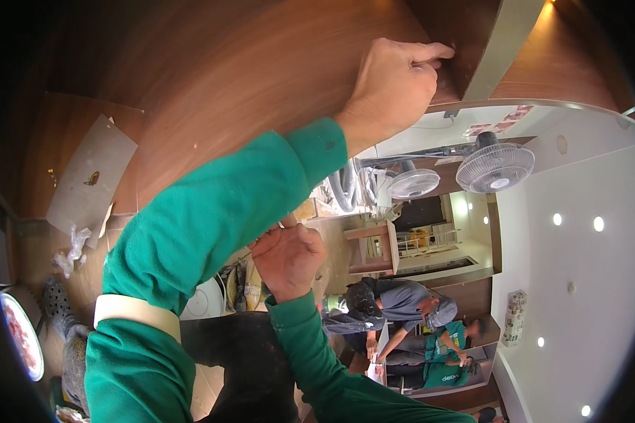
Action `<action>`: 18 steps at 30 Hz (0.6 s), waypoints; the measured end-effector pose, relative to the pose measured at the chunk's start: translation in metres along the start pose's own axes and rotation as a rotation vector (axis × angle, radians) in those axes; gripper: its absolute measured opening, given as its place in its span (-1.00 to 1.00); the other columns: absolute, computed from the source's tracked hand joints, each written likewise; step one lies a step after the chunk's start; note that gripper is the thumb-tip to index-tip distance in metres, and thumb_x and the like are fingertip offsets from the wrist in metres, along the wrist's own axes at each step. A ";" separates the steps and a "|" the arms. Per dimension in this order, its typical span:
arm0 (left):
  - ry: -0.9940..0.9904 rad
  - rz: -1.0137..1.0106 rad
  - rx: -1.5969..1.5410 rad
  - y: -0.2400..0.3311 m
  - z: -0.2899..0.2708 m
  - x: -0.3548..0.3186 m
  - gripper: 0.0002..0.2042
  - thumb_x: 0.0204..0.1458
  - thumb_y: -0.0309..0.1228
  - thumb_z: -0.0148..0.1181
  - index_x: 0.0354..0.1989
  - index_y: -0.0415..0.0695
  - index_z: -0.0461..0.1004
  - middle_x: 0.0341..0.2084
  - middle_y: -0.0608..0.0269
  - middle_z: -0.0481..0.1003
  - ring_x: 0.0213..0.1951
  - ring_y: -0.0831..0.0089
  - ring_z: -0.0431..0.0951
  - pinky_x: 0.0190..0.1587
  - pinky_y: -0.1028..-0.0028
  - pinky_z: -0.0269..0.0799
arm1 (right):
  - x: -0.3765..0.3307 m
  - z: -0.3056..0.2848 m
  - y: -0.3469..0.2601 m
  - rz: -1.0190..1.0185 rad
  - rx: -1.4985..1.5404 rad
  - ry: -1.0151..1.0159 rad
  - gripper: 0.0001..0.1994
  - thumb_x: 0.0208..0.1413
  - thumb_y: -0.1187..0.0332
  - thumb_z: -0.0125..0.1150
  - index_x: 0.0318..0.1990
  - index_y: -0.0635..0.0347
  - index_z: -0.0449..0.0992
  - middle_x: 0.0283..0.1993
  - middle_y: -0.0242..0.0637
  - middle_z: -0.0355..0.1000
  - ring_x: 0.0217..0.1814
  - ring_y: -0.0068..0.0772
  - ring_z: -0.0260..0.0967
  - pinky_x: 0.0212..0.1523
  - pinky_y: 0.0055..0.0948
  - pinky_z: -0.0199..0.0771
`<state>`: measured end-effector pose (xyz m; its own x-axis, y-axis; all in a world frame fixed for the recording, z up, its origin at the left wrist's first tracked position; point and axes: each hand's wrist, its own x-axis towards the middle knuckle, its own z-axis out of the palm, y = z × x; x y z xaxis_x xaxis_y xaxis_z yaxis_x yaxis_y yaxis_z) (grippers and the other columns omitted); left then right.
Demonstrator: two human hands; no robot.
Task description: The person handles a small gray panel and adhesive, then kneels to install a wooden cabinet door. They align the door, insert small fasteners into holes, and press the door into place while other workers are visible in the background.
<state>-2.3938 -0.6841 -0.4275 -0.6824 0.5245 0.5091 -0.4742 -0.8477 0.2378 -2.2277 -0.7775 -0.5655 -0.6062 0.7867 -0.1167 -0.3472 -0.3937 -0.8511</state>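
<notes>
My left hand [399, 79] is raised against the brown wood-grain panel [261, 63]. Its index finger reaches into a dark corner beside a grey-green edge strip [502, 53], the other fingers curled in. Whatever may be pinched there is too small to make out. A cream ring, like a roll of tape [137, 315], sits around my left green sleeve. Below that arm is my right hand [289, 259], palm showing and fingers loosely bent, apart from the panel. The left sleeve partly covers its fingertips, and I see nothing held in it.
The room appears sideways. A grey plate with a hole [92, 176] lies at left near crumpled plastic [72, 254]. Fans [495, 168] hang at right. Several people [409, 303] work at lower right; one wears a grey cap. A wooden stool [374, 248] stands behind my right hand.
</notes>
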 end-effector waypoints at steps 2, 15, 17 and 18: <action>0.085 0.062 -0.205 -0.007 0.008 0.001 -0.59 -0.05 -0.61 -0.02 0.02 -0.46 0.44 -0.14 -0.10 0.57 -0.18 0.42 0.60 -0.17 0.59 0.45 | 0.002 0.004 0.003 -0.014 0.015 0.015 -0.59 0.03 0.15 0.05 -0.01 0.16 0.47 0.06 -0.36 0.46 0.17 -0.26 0.33 0.23 -0.19 0.19; -0.049 -0.046 0.141 0.012 0.000 -0.002 -0.60 -0.08 -0.62 -0.07 -0.02 -0.41 0.49 -0.19 -0.16 0.58 -0.09 0.36 0.59 -0.02 0.54 0.42 | 0.002 0.005 0.005 -0.076 -0.038 0.145 -0.37 -0.05 0.07 0.06 0.19 0.22 0.33 0.18 -0.08 0.37 0.11 -0.08 0.33 0.10 -0.12 0.26; -0.114 -0.120 0.169 0.015 -0.009 0.000 -0.62 -0.08 -0.62 -0.05 -0.05 -0.40 0.52 -0.20 -0.14 0.59 -0.09 0.36 0.59 -0.01 0.52 0.42 | 0.003 -0.003 0.005 -0.067 0.008 0.093 -0.37 -0.06 0.08 0.06 0.18 0.24 0.33 0.17 -0.08 0.37 0.05 -0.11 0.34 0.07 -0.15 0.28; -0.118 -0.143 0.163 0.014 -0.009 0.001 -0.63 -0.08 -0.63 -0.05 -0.07 -0.40 0.53 -0.20 -0.14 0.59 -0.09 0.36 0.59 0.00 0.51 0.42 | 0.002 -0.006 0.003 -0.064 0.029 0.069 -0.37 -0.06 0.08 0.07 0.18 0.24 0.33 0.16 -0.08 0.37 0.02 -0.12 0.35 0.05 -0.16 0.29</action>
<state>-2.4059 -0.6945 -0.4311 -0.5407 0.6355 0.5511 -0.4588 -0.7719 0.4401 -2.2263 -0.7741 -0.5715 -0.5323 0.8408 -0.0985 -0.4047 -0.3549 -0.8428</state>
